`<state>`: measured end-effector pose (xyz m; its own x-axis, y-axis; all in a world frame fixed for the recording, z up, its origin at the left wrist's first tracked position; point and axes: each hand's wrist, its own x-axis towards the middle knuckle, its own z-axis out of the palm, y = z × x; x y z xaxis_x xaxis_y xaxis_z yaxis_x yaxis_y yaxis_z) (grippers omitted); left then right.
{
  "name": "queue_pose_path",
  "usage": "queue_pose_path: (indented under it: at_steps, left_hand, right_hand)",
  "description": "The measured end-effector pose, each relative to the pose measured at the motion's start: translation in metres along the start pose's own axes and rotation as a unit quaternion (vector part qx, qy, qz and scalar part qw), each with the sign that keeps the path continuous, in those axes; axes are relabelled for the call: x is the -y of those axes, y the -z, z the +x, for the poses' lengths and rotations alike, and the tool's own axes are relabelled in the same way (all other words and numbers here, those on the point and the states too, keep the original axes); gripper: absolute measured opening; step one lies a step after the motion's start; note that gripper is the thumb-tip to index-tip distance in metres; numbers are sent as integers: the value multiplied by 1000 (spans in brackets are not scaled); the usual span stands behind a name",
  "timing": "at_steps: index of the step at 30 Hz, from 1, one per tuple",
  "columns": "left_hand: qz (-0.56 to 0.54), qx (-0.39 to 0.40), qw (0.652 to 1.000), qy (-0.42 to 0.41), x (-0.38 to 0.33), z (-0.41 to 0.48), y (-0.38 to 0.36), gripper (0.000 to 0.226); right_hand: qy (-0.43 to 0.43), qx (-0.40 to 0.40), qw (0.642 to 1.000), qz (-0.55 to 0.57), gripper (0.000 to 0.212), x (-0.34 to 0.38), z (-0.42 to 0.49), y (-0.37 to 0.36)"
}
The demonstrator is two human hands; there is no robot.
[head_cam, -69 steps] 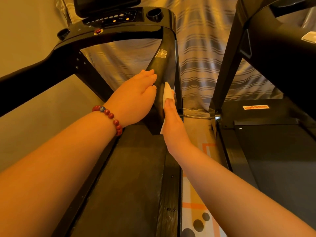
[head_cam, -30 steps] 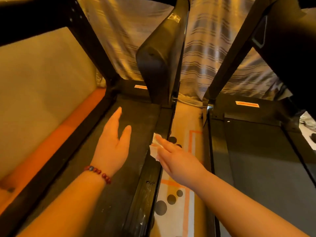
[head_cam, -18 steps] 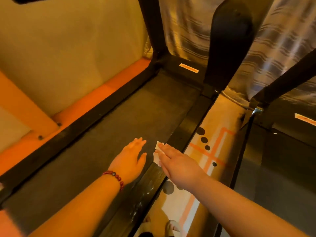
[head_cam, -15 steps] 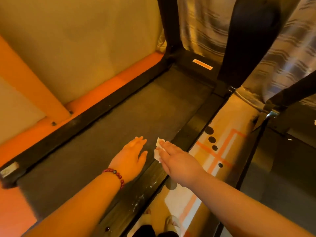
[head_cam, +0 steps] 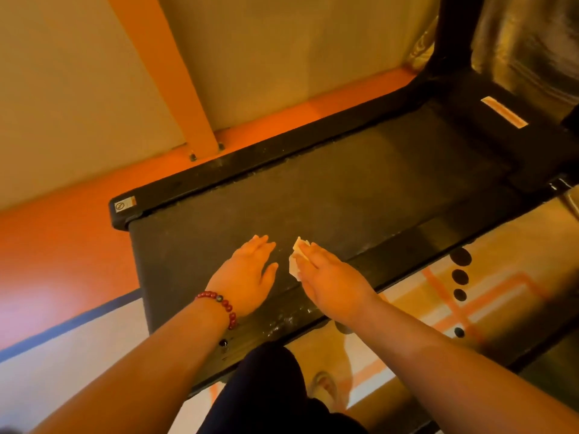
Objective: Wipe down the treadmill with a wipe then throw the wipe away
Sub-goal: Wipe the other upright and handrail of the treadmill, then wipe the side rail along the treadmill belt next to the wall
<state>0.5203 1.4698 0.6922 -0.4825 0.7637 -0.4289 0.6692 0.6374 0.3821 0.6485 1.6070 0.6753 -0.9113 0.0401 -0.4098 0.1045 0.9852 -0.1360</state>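
Note:
The black treadmill (head_cam: 329,195) lies diagonally below me, its belt running from the rear end at left to the uprights at top right. My right hand (head_cam: 332,283) holds a small white wipe (head_cam: 296,256) under its fingers, over the belt close to the near side rail (head_cam: 407,255). My left hand (head_cam: 247,274), with a red bead bracelet on the wrist, lies flat and open on the belt just left of the wipe. Most of the wipe is hidden beneath my right fingers.
An orange floor strip and a beige wall with an orange post (head_cam: 169,73) run along the treadmill's far side. A patterned floor mat (head_cam: 470,292) lies on the near side. My dark-clothed knee (head_cam: 269,386) and a shoe (head_cam: 326,389) show at the bottom.
Both hands came down from the treadmill's upright to the belt and have worked back toward its rear end. The view has swung left and down, the wipe staying in my right hand.

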Motion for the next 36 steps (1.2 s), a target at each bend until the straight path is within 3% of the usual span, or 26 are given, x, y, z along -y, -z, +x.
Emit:
queue_pose_path:
  at_steps: [4,10,17,27,36]
  left_hand:
    - [12,-27,999,21,15,-4,16,54]
    - [23,-96,994,49,36,-4,68,53]
    - [35,-147,986,74,60,12,123,53]
    - [58,-97,992,55,127,118,169,54]
    - [57,-15,998,36,189,224,309,53]
  right_hand:
    - [17,10,998,-53,63,-2,6,17]
    - [35,-43,992,-112,58,-3,30,57]
    - [54,-88,993,-58,58,0,91,100]
    - [46,-77,996,-31,59,-14,225,146]
    - [4,-26,1000,16,53,-32,368,261]
